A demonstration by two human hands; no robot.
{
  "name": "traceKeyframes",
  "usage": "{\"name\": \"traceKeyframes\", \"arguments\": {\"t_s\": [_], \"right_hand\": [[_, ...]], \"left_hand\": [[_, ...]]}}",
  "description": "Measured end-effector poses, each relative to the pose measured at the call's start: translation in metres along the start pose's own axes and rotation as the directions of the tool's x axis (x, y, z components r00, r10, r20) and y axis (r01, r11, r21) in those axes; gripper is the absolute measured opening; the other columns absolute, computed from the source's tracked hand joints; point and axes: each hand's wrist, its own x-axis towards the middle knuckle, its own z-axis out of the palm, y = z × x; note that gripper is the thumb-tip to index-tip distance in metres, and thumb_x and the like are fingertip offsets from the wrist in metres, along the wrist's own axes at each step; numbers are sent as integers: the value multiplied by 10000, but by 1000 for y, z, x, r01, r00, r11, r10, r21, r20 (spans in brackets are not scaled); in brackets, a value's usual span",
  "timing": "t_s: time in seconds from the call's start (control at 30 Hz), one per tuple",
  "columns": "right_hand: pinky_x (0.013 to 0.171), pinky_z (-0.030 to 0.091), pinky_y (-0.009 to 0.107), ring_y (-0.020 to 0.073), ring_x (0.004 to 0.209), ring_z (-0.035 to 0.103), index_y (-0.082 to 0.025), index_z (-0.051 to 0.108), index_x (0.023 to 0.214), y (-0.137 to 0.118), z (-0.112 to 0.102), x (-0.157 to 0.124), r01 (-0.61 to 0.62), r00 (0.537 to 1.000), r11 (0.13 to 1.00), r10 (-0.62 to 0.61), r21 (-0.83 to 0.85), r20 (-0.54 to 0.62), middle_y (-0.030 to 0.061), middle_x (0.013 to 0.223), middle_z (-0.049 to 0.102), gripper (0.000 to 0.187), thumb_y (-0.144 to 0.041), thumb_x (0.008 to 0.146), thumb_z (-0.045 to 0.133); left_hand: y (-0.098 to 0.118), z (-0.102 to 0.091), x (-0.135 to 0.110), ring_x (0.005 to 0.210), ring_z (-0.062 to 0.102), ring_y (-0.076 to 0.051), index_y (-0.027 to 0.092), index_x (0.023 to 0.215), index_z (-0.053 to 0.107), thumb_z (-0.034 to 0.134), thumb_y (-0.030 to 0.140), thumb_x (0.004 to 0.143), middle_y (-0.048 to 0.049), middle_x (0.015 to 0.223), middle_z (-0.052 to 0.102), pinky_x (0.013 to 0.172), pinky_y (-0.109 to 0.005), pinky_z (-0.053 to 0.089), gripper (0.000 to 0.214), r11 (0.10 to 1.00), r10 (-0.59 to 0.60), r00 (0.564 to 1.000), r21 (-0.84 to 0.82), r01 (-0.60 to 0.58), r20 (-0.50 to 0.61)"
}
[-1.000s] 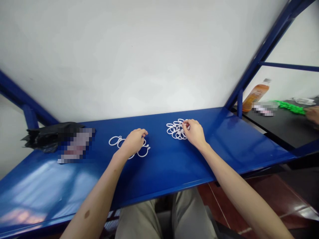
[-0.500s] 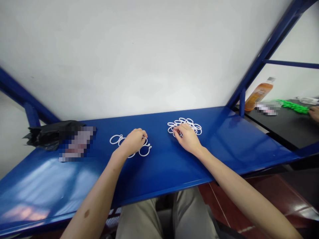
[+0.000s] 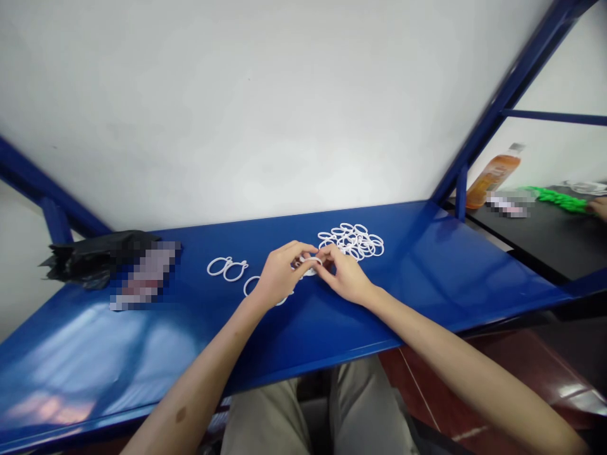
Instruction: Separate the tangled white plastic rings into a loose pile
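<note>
My left hand and my right hand meet over the middle of the blue table, fingers pinched together on one white plastic ring held between them. A pile of several loose white rings lies just beyond my right hand. To the left of my left hand a short chain of linked white rings lies flat on the table, partly hidden under that hand.
A black plastic bag with a blurred label sits at the table's left. Blue frame posts rise at both sides. On the black table at right stand an orange drink bottle and green items; another person's hand shows there.
My right hand left the loose pile and came left with a ring. My left hand lifted off the linked chain and moved right to meet it; both now pinch the ring.
</note>
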Motion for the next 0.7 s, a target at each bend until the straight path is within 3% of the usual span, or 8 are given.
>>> {"name": "traceKeyframes", "arguments": {"t_s": [0.13,0.23,0.43,0.57,0.7], "right_hand": [[692,528,291,162,697,671,-235,532,1192,4,-4,1,-24,994,1000,25,18,-110,-4,806,685,212,-317,997,510],[700,527,283,157,704,679,-240,611,1143,5,-9,3,-7,992,1000,4,-20,-124,9,843,716,190,-317,1005,505],[660,508,284,152,641,640,-220,692,1019,10,-17,6,-5,990,989,-16,-146,-138,18,808,726,177,-321,979,552],[623,492,278,149,595,617,-212,667,961,9,-18,6,-67,986,987,44,-145,-161,3,728,692,142,-309,958,564],[593,487,273,146,565,606,-219,610,897,5,-15,4,-115,978,986,92,-118,-186,-1,720,687,135,-338,946,570]], "left_hand": [[-4,9,-3,846,661,-172,228,1233,602,723,396,826,-33,1030,712,767,-292,525,457,997,-71,991,-9,72,112],[-11,11,-4,874,648,-193,241,1143,641,700,350,851,-14,939,709,795,-312,507,318,994,-63,976,100,43,206],[-21,5,0,901,629,-202,228,1020,683,603,266,929,-32,925,723,840,-329,476,127,961,-75,987,276,34,140],[-21,-5,0,957,586,-244,231,991,704,572,305,958,-51,979,743,854,-381,425,155,882,-48,989,472,-24,141],[-14,-4,-2,1040,571,-253,254,1042,712,674,437,889,-47,1068,746,917,-405,396,241,904,-4,994,426,-42,106]]}}
